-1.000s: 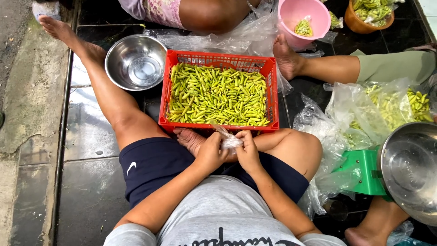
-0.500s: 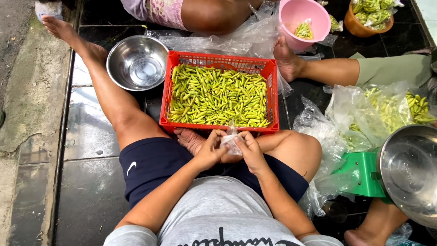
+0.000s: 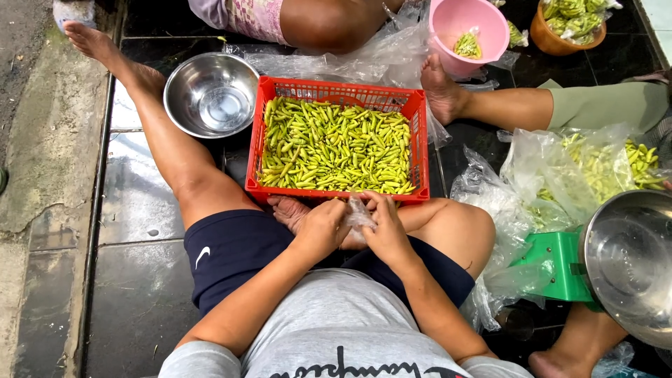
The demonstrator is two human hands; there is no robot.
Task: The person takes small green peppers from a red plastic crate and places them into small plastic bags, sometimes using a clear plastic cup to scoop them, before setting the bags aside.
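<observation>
left hand [image 3: 318, 227] + right hand [image 3: 383, 231]: pinching small clear plastic bag [image 3: 358, 215] | just beyond: red crate [image 3: 336, 91] of green chillies [image 3: 336, 147] | tip: spread bag mouth wide, grip both edges firmly

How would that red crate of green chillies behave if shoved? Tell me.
The red crate looks brim-full of green chillies, so probably heavy; likely to slide flat rather than tip on the glossy floor tiles. Its thin mesh walls may flex when lifted.
</observation>
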